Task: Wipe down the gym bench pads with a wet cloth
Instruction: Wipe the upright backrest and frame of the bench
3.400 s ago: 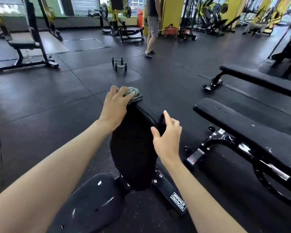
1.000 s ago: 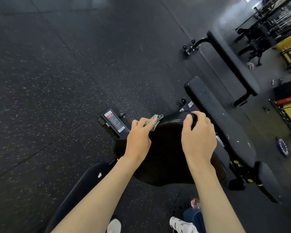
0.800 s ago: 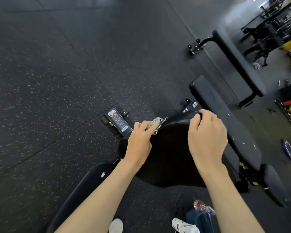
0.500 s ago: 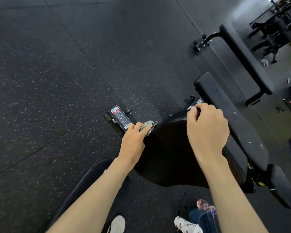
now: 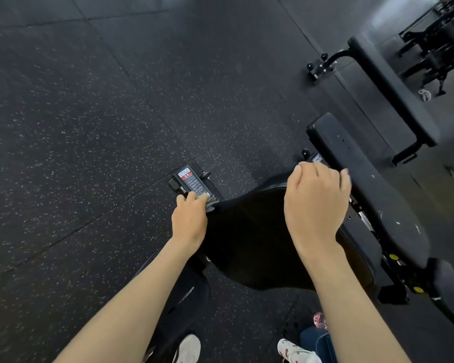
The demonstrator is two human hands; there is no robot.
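I look down over the raised black back pad point(image 5: 249, 239) of a gym bench. My left hand point(image 5: 190, 220) grips a small greenish-grey cloth point(image 5: 210, 204) against the pad's upper left edge; most of the cloth is hidden under my fingers. My right hand point(image 5: 316, 203) is above the pad's top right edge with its fingers curled; they are blurred, and I cannot tell whether they hold the rim. The bench's black seat pad point(image 5: 178, 292) shows below my left forearm.
A second bench's long black pad point(image 5: 370, 189) lies close on the right, and a third bench point(image 5: 388, 85) lies beyond it. A labelled frame foot point(image 5: 192, 182) sits on the speckled black rubber floor point(image 5: 89, 127). My white shoes point(image 5: 294, 352) are at the bottom.
My left hand has slid the cloth down and left along the pad's top edge, toward the frame label. My right hand has shifted slightly on the right edge. My head has tilted down.
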